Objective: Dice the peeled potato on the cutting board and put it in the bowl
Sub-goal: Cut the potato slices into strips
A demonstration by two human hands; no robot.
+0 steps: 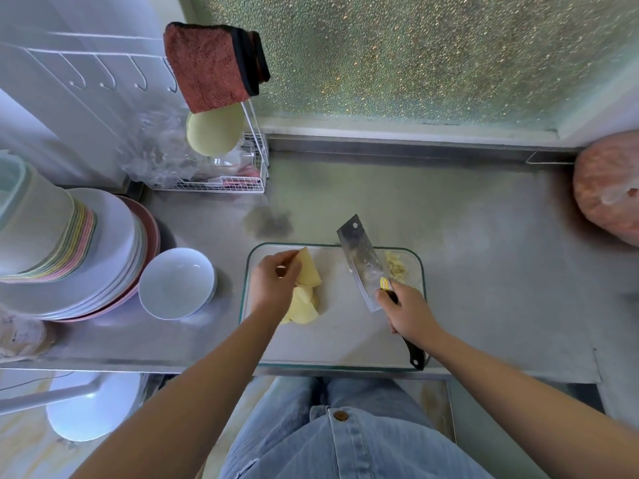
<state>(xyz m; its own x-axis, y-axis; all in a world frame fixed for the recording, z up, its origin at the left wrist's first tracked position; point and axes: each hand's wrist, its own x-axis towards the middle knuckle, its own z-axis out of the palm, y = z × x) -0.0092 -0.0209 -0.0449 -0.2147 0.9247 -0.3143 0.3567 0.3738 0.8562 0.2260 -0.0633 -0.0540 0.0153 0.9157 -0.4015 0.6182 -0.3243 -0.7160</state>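
Observation:
A glass cutting board (339,344) lies on the steel counter in front of me. On its left part sit large pale-yellow potato pieces (306,305). My left hand (273,288) pinches one potato slab (308,269) and holds it tilted up off the others. A small heap of diced potato (396,267) lies at the board's far right corner. My right hand (406,312) grips the black handle of a cleaver (363,261), whose blade points away over the board's middle. An empty white bowl (176,283) stands left of the board.
A stack of plates (103,257) and stacked cups (31,229) fill the counter's left. A wire rack (235,174) with a cloth and sponge stands at the back. A pink bagged object (608,188) sits far right. The counter edge runs just below the board.

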